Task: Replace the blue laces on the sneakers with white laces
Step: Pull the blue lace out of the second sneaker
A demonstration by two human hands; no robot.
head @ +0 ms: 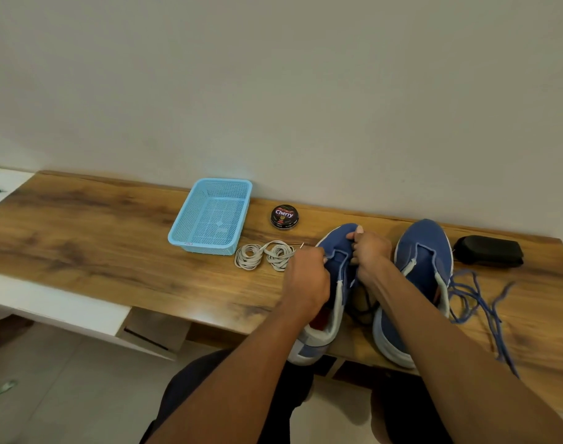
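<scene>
Two blue sneakers stand on the wooden bench, toes toward the wall. My left hand (307, 277) grips the left side of the left sneaker (336, 248) near its eyelets. My right hand (369, 251) curls over the same sneaker's tongue and toe area, fingers pinching there. The right sneaker (424, 251) stands beside it with no lace in its eyelets. A loose blue lace (478, 302) lies tangled on the bench to the right of it. Two coiled white laces (264, 255) lie left of my hands. A dark cord lies between the sneakers.
A light blue plastic basket (209, 241) stands behind the white laces. A round black shoe polish tin (284, 216) sits near the wall. A black case (488, 251) lies at the right. The bench's front edge (209, 318) runs close to my knees.
</scene>
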